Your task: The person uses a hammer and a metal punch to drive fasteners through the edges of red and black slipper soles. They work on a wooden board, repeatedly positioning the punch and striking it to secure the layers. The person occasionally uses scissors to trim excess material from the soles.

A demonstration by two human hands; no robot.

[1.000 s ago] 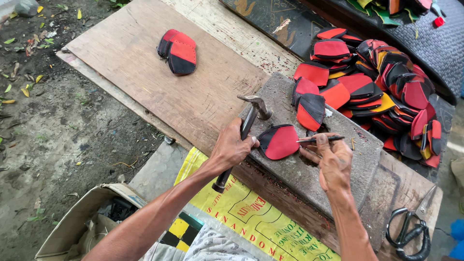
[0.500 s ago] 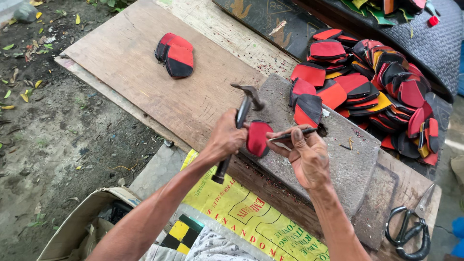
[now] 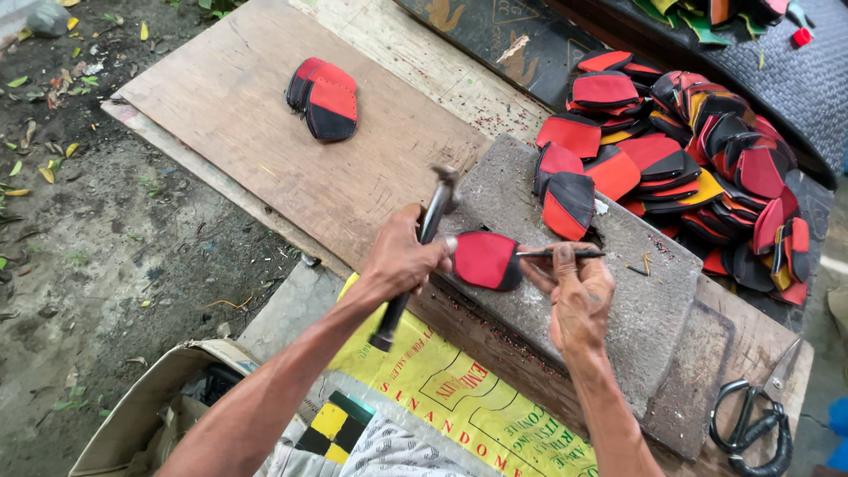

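Observation:
My left hand (image 3: 402,256) grips a hammer (image 3: 435,208) by its dark handle, head raised and tilted above a grey stone block (image 3: 645,291). Its fingertips also pinch the left edge of a red leather-like piece (image 3: 484,261) with a black rim. That piece sits at the block's near edge. My right hand (image 3: 579,296) holds a thin metal punch (image 3: 565,254) lying level, its tip at the piece's right side. Two more red-and-black pieces (image 3: 565,194) rest on the block behind.
A big pile of red, black and yellow pieces (image 3: 707,150) lies at the back right. A small stack (image 3: 325,95) sits on the wooden board (image 3: 238,132). Black scissors (image 3: 751,424) lie at the right. A yellow sack (image 3: 442,397) and a cardboard box (image 3: 150,397) are near me.
The red piece was turned and shifted a little left, against my left fingers. My right hand swung left onto it, then drew back right with the punch. The hammer stayed raised.

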